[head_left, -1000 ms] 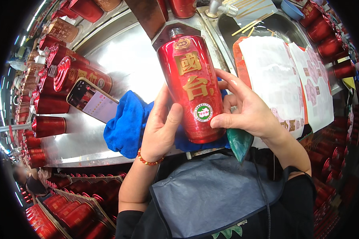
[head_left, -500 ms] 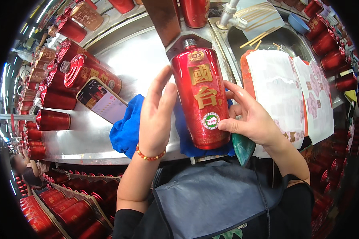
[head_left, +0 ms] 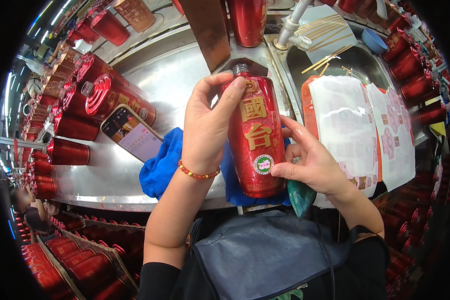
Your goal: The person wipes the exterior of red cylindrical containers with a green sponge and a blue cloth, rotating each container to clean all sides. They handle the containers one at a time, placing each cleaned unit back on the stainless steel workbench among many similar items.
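Note:
A glossy red bottle (head_left: pixel 255 117) with raised gold lettering and a round green-and-white sticker stands in front of me, its clear, uncapped neck at the far end. My left hand (head_left: pixel 207 120), a beaded bracelet at its wrist, is closed round the bottle's left shoulder, thumb on the front and fingers close by the neck. Lower down on the right side, my right hand (head_left: pixel 312 167) grips the bottle, thumb beside the sticker; some of its fingers are hidden behind. Under the bottle lies dark blue cloth (head_left: pixel 231 177). A green pointed piece (head_left: pixel 301 196) hangs below my right hand.
A phone (head_left: pixel 130 132) leans by a red bottle (head_left: pixel 117 100), next to a blue cloth (head_left: pixel 161 165). Printed white sheets (head_left: pixel 337 120) lie at right before a sink (head_left: pixel 370 57). A brown upright post (head_left: pixel 205 30) rises beyond the bottle. Crates of red bottles (head_left: pixel 80 260) stand lower left.
My left hand has moved from beside the bottle up onto its shoulder and closed there. My right hand keeps its hold, and the bottle sits slightly lower in view.

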Demonstrator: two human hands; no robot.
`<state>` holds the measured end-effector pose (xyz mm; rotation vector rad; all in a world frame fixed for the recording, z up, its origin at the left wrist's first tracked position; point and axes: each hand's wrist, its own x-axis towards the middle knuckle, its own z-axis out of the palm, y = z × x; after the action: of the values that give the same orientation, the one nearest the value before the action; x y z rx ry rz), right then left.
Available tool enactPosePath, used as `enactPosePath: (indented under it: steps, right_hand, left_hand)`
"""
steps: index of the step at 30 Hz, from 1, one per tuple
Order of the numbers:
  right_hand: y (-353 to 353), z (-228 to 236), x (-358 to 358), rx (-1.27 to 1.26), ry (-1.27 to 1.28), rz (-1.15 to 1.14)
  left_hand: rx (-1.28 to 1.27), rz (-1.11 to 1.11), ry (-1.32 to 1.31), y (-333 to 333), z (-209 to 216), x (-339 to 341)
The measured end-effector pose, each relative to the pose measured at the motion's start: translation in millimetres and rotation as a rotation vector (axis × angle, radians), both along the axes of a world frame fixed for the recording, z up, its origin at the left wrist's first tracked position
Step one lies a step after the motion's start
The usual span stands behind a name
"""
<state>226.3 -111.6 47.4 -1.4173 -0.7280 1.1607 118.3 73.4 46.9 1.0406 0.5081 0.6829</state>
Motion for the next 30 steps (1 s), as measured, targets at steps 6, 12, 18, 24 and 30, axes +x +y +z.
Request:
enactPosePath:
  steps: [6, 12, 18, 24, 30]
  right_hand:
    - [2, 4, 9, -0.014, 0.068, 0.008]
    - [31, 10, 32, 0.003, 0.18, 0.02]
    - [39, 12, 31, -0.005, 0.175, 0.024]
    - [38, 11, 31, 0.003, 0.187, 0.02]
    - [48, 18, 43, -0.068, 0.073, 0.011]
  left_hand:
    - [-0.119, -0.026, -0.052, -1, -2, -9]
    - [-0.011, -0.12, 0.033, -24, 1, -20]
    - [0.029, -0.094, 0.029, -28, 0, -18]
    - [0.029, -0.089, 0.035, -28, 0, -18]
    - [-0.144, -0.102, -0.035, -20, 6, -17]
